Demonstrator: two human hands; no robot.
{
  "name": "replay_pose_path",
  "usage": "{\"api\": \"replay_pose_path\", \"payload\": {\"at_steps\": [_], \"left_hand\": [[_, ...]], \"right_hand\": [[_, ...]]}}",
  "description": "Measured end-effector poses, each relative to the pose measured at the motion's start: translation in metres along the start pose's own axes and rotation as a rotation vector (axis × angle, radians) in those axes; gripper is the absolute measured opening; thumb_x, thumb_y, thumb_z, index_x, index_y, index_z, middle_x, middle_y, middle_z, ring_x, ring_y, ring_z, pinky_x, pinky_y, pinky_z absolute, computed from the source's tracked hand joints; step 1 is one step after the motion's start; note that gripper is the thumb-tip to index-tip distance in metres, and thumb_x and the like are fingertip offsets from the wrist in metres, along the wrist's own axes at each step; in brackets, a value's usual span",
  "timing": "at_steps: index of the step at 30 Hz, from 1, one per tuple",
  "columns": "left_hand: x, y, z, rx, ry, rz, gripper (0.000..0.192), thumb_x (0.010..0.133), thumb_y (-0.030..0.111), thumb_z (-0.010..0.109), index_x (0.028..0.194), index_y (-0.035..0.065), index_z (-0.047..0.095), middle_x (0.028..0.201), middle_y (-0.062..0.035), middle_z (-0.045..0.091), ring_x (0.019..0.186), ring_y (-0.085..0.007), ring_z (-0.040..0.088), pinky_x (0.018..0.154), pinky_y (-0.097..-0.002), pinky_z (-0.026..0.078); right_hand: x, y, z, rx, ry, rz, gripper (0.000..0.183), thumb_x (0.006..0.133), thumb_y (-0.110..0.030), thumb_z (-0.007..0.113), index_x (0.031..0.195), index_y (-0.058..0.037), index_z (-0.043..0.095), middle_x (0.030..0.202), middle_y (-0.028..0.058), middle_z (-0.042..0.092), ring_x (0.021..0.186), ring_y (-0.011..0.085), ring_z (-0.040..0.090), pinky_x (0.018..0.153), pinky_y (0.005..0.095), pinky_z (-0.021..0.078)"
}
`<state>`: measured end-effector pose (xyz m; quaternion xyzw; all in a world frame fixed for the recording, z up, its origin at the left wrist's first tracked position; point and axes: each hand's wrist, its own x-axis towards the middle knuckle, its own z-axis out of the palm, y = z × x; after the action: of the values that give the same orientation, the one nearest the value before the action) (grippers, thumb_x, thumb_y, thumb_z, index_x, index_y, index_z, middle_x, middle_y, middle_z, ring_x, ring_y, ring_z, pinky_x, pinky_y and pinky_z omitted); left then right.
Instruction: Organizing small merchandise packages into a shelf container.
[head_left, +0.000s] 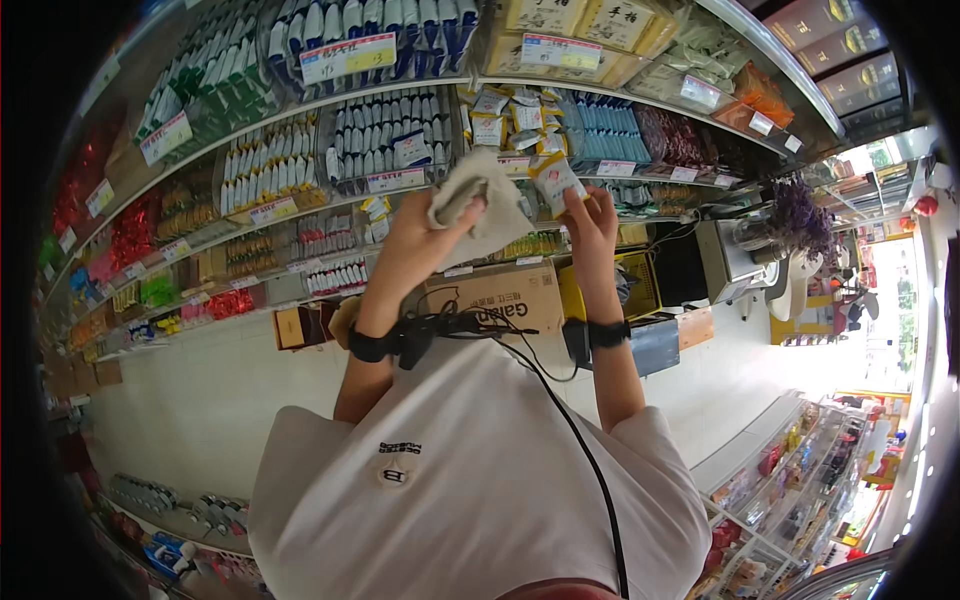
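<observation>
A crumpled off-white cloth (506, 214) is gripped in my left hand (427, 236), with its lower part hanging loose. Between the thumb and fingers of my right hand (592, 214) is a small white-and-yellow snack packet (555, 181), held tilted in front of the shelf. Just behind it, a clear bin holds several similar yellow-and-white packets (517, 116) lying loosely. To the left stands a bin of white-and-blue packets (390, 135) in rows. Light-blue packets (609, 124) fill the bin on the right.
Tiered shelves with clear bins and price tags (396, 180) curve across the front. Below them are a cardboard box (495, 296) and a yellow basket (641, 281). Black cables (480, 322) hang near my wrists. More stocked shelves (787, 465) stand behind me at the right.
</observation>
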<state>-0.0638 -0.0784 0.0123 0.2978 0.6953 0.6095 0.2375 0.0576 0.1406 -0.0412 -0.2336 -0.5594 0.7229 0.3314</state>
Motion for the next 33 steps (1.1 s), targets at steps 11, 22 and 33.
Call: {"api": "replay_pose_path", "payload": {"at_steps": [11, 22, 33], "left_hand": [[-0.026, -0.026, -0.044, -0.193, 0.310, 0.020, 0.036, 0.089, 0.029, 0.074, 0.106, -0.0025, 0.068, 0.088, -0.0053, 0.071, 0.076, -0.0092, 0.063, 0.066, -0.0266, 0.050], [0.018, -0.027, 0.001, -0.331, -0.169, 0.015, 0.041, 0.083, 0.011, 0.077, 0.121, -0.0003, 0.065, 0.107, -0.0030, 0.070, 0.094, -0.0090, 0.064, 0.081, -0.0262, 0.052], [0.050, -0.069, 0.057, -0.422, -0.639, -0.342, 0.032, 0.091, 0.015, 0.072, 0.118, 0.0006, 0.065, 0.100, -0.0039, 0.070, 0.094, -0.0127, 0.066, 0.085, -0.0278, 0.052]], "right_hand": [[0.157, 0.082, -0.032, -0.214, 0.134, -0.058, 0.071, 0.091, -0.032, 0.073, 0.141, 0.0056, 0.038, 0.116, 0.0170, 0.057, 0.092, 0.0189, 0.064, 0.076, 0.0288, 0.0513], [-0.015, 0.021, -0.012, 0.206, -0.508, 0.371, 0.059, 0.103, -0.044, 0.051, 0.136, 0.0042, 0.050, 0.126, 0.0128, 0.062, 0.119, 0.0203, 0.057, 0.103, 0.0317, 0.0414], [-0.076, 0.011, -0.073, 0.046, -0.063, 0.256, 0.035, 0.100, -0.020, 0.061, 0.128, 0.0003, 0.058, 0.114, 0.0036, 0.067, 0.100, 0.0089, 0.063, 0.084, 0.0252, 0.0506]]}}
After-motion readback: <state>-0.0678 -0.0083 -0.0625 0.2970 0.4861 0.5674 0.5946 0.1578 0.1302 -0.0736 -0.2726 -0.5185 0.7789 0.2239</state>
